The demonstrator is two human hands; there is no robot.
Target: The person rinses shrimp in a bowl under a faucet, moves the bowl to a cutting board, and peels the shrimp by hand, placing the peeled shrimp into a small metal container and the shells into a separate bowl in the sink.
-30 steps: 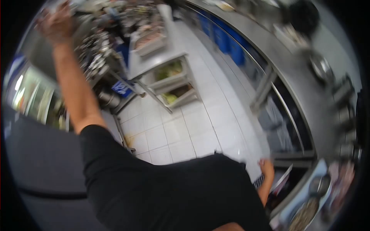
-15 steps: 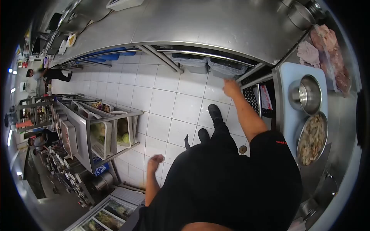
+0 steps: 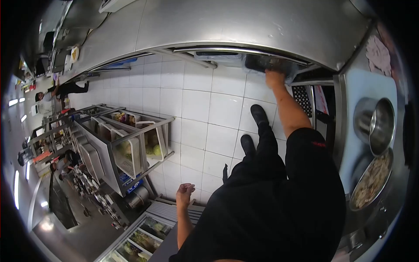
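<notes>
My right hand (image 3: 275, 79) reaches under the steel table to a bin (image 3: 256, 63) lined with clear plastic. Its fingers are closed at the bin's near rim, and the fingertips are partly hidden by the liner. The bin's dark inside shows beside the hand. My left hand (image 3: 185, 194) hangs low at my side above the tiled floor, fingers loosely curled, with nothing visible in it.
The steel table (image 3: 244, 26) runs across the top. At right are a blue board (image 3: 366, 89), a steel bowl (image 3: 383, 126) and a pan of shrimp (image 3: 371, 183). A vegetable rack (image 3: 144, 131) stands left, above a chilled counter (image 3: 142, 238). Two people are farther left.
My right hand has moved up and forward to the bin's rim, and the bin's dark inside now shows. My left hand stays low, and the whole view has shifted.
</notes>
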